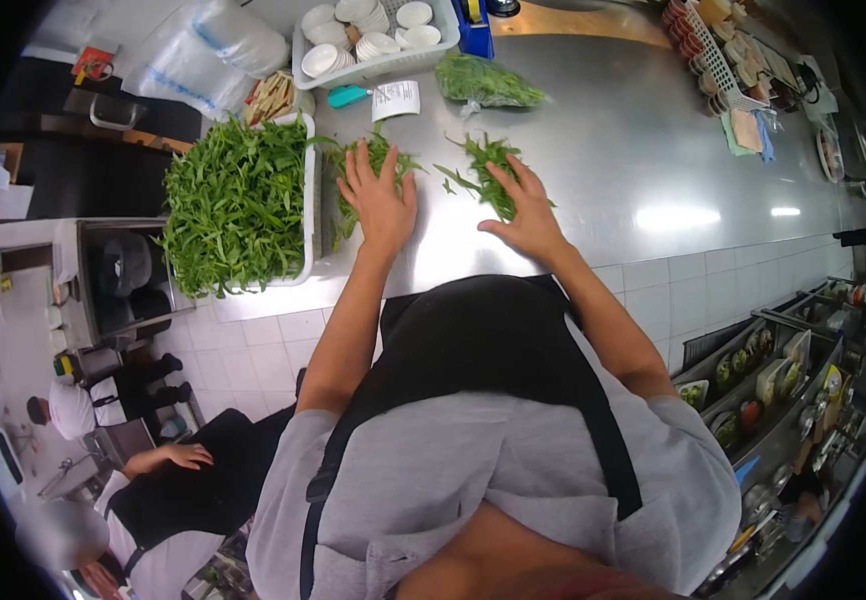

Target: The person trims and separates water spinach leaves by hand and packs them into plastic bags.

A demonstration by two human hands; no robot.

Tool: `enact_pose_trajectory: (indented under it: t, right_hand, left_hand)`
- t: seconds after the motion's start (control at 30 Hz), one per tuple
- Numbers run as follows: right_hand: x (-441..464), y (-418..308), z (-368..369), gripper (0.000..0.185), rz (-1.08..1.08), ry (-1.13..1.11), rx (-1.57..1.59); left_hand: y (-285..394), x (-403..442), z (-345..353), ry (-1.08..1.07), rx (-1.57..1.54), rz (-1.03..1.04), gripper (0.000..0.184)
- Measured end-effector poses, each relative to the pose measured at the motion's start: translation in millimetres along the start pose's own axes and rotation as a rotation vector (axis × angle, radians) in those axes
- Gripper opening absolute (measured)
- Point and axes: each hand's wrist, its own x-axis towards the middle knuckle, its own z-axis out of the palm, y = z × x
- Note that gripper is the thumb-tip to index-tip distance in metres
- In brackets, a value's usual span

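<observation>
My left hand (pixel 379 200) lies palm down with fingers spread over a small heap of leafy greens (pixel 345 218) on the steel counter. To its right, my right hand (pixel 531 222) rests with fingers apart on a second bunch of greens (pixel 481 160). A few loose leaves lie between the two hands. Left of my left hand stands a white tub (pixel 309 200) piled high with more long green leaves (pixel 238 205). What lies under my palms is hidden.
Behind my hands are a bag of greens (pixel 488 82), a printed label (pixel 395 100), a teal cutter (pixel 349 96) and a white basket (pixel 378 68) of small dishes. Another crate (pixel 718 55) stands far right. Two people are at lower left; food trays (pixel 753 380) sit at right.
</observation>
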Motion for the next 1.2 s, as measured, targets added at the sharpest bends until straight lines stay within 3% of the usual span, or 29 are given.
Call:
enact_pose_trajectory:
  t: [0.1, 0.2, 0.33, 0.43, 0.53, 0.63, 0.67, 0.73, 0.83, 0.93, 0.97, 1.07, 1.1, 1.2]
  right_hand:
    - [15.5, -6.2, 27.3, 0.068, -0.086, -0.030, 0.109]
    - [33.3, -30.0, 13.0, 0.068, -0.030, 0.027, 0.293]
    - [41.6, -21.8, -27.5, 0.063, -0.112, 0.129, 0.151]
    - [29.9, 18.5, -61.7, 0.053, -0.029, 0.340, -0.097]
    - [2.0, 49.7, -81.1, 0.042, 0.360, 0.177, 0.118]
    - [-6.7, 37.9, -50.2, 0.029, 0.244, 0.024, 0.127]
    - [-5.8, 29.4, -39.5, 0.025, 0.223, -0.036, -0.012]
    - [0.6, 31.0, -24.7, 0.023, 0.363, -0.096, 0.028]
    - [5.9, 40.9, -34.0, 0.022, 0.373, 0.138, 0.228]
    - [11.7, 66.1, -40.9, 0.019, 0.402, 0.065, 0.604]
    - [14.8, 78.0, -42.4, 0.018, 0.454, -0.045, 0.337]
    - [13.9, 65.7, -53.6, 0.022, 0.412, 0.086, 0.115]
    - [16.3, 61.1, -56.1, 0.022, 0.415, 0.130, 0.314]
    - [3.0, 33.2, -63.7, 0.025, 0.475, 0.163, 0.794]
  left_hand:
    - [9.3, -28.7, -7.3, -0.015, -0.069, -0.002, 0.051]
    - [11.0, -37.1, -16.2, 0.003, -0.125, 0.007, 0.052]
    - [10.2, -52.5, -26.0, 0.030, -0.151, -0.022, 0.052]
    - [17.6, -60.2, -42.1, 0.038, -0.193, -0.030, 0.046]
    - [16.3, -67.8, -35.5, -0.056, -0.348, -0.025, 0.036]
    - [31.2, -58.0, -20.7, -0.164, -0.501, 0.007, 0.029]
    - [42.2, -51.2, -15.7, -0.193, -0.542, 0.023, 0.027]
    - [57.0, -43.4, -9.7, -0.276, -0.495, 0.106, 0.027]
    - [73.2, -29.3, -9.7, -0.292, -0.502, 0.151, 0.028]
    - [86.7, -24.6, -10.0, -0.235, -0.523, 0.239, 0.029]
    - [88.7, -18.0, -11.7, -0.211, -0.506, 0.285, 0.029]
    - [75.6, -11.2, 3.4, -0.286, -0.445, 0.298, 0.027]
    - [82.4, -5.4, -9.6, -0.430, -0.517, 0.139, 0.024]
    - [89.4, -0.5, -9.0, -0.571, -0.902, -0.177, 0.023]
